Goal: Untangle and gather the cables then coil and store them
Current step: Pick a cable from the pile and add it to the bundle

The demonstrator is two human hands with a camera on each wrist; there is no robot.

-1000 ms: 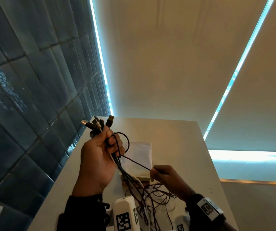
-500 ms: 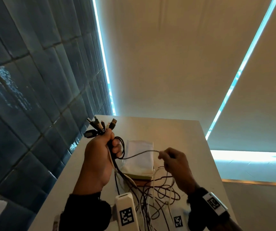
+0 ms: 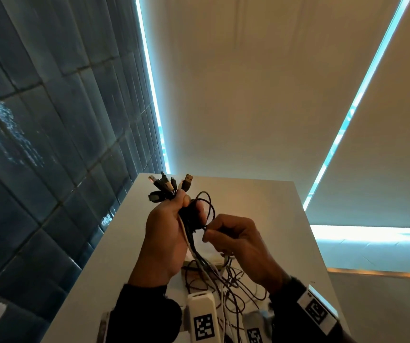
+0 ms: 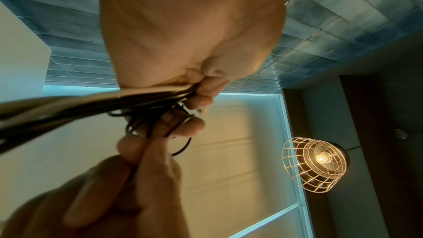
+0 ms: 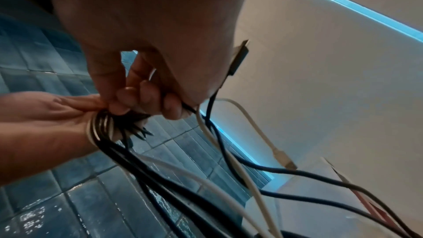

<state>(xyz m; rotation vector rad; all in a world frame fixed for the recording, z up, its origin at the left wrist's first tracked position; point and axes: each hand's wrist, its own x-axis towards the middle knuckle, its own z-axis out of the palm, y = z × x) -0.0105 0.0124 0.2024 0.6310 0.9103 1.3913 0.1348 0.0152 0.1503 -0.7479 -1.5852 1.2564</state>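
Observation:
My left hand [image 3: 171, 224] grips a bundle of black and white cables [image 3: 191, 233] raised above the white table [image 3: 261, 199]. Several plug ends [image 3: 171, 185] fan out above its fist. A thin black loop [image 3: 207, 206] curls beside the thumb. My right hand [image 3: 233, 238] is close against the left and pinches a thin black cable [image 5: 190, 109] at the bundle. In the right wrist view the cables [image 5: 206, 178] hang down from both hands [image 5: 142, 100]. The left wrist view shows the bundle [image 4: 96, 104] in the left fist [image 4: 194, 42] and right fingers [image 4: 146, 151] on thin strands.
Loose cable tails [image 3: 226, 280] lie tangled on the table below the hands. A pale cloth pouch [image 3: 214, 258] sits under them, mostly hidden. Dark blue tiled wall [image 3: 50, 144] runs along the table's left. A wire-cage lamp [image 4: 315, 164] hangs overhead.
My right hand has come up and left with the thin black cable, from out at the right to right against the left fist. The left hand kept its grip on the bundle.

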